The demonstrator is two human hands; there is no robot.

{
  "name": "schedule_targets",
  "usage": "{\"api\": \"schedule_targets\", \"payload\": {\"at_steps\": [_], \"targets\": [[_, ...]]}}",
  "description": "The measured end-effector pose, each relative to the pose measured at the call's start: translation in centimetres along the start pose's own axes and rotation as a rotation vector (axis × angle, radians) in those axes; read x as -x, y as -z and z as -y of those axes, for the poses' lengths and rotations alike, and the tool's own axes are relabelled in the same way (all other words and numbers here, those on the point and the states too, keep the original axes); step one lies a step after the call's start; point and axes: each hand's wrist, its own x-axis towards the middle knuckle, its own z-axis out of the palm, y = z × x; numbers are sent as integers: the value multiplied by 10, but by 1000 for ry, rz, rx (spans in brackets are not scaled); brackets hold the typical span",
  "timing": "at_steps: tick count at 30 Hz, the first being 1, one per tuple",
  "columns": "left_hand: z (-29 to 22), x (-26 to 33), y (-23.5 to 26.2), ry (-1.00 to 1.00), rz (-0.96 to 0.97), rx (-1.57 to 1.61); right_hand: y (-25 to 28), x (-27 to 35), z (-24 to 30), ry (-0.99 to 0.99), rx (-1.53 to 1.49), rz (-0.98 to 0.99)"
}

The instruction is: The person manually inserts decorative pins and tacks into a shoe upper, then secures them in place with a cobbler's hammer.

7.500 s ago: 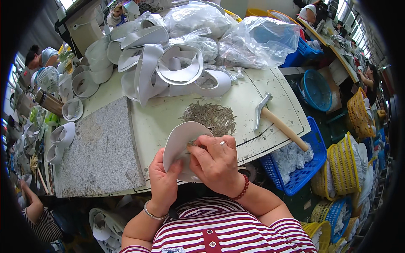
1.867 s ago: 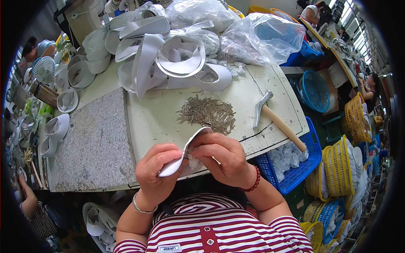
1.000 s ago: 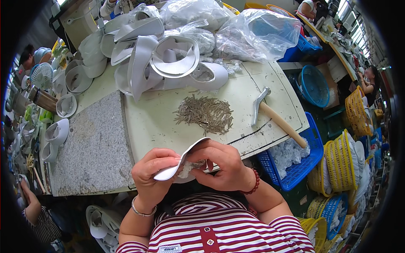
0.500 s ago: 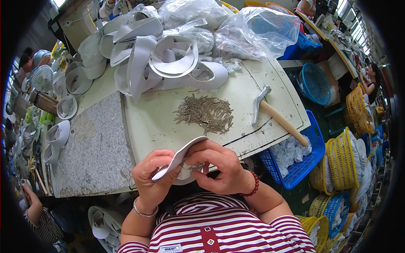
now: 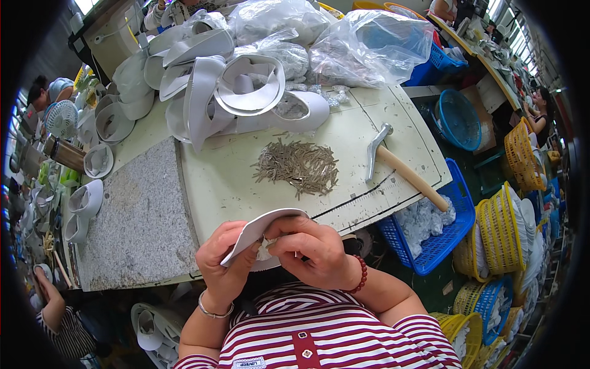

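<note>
Operator: Visor piece (image 5: 255,230), white and curved, sits low in the centre of the frame, held against the near table edge. The left hand (image 5: 226,265) closes around its lower rim; the right hand (image 5: 307,252) pinches its inner edge, fingertips drawn narrow on a small pale part that is too small to identify.

Inspector: Status of the work?

Operator: Judged from this view, one piece is in hand and not finished. Just above the hands, mid-frame, the heap of small metal pins (image 5: 298,167) on the table (image 5: 233,184) looks largely undrawn. Right of it, the hammer (image 5: 402,167) lies untouched, handle pointing to the lower right.

Inspector: Remaining stock?

Operator: At upper centre, a pile of white bands and visors (image 5: 227,92) waits; whether those are finished cannot be told. Behind it, at the top of the frame, lie clear plastic bags (image 5: 369,43). Most of the work appears to remain.
</note>
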Motion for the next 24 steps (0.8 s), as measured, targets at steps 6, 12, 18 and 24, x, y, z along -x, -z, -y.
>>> {"api": "schedule_targets", "payload": {"at_steps": [6,12,18,24], "targets": [[3,-3,7,-67,86,-139,-1,-2,-3,8,18,0],[4,2,6,-92,20,-174,-6,1,1,-39,-49,-7],[4,6,1,-88,-24,-210,-15,9,2,22,77,-33],[7,10,-2,8,-72,-104,-18,10,-1,44,126,-60]]}}
